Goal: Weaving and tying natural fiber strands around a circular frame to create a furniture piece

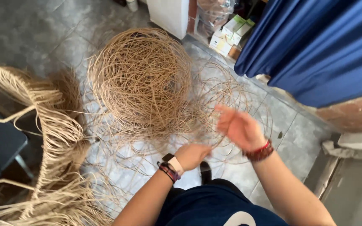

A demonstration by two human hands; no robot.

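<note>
The left hand, with a watch and dark braided bands at its wrist, was curled into a loose fist low in the view, closed about thin tan rattan strands that ran out of it toward the tangle ahead. The right hand, a red beaded bracelet on its wrist, was raised just beside and above it, blurred, its palm spread and fingers apart; whether any strand lay across it could not be told. The strands led up and to the left into a big round coil of loose tan rattan cane that lay on the grey tiled floor, with stray loops spilling around it toward the hands. Further left a woven frame of pale rattan bundles curved over a dark seat. At the far right hung a blue curtain, and small cardboard boxes stood by the wall beyond the coil.
</note>
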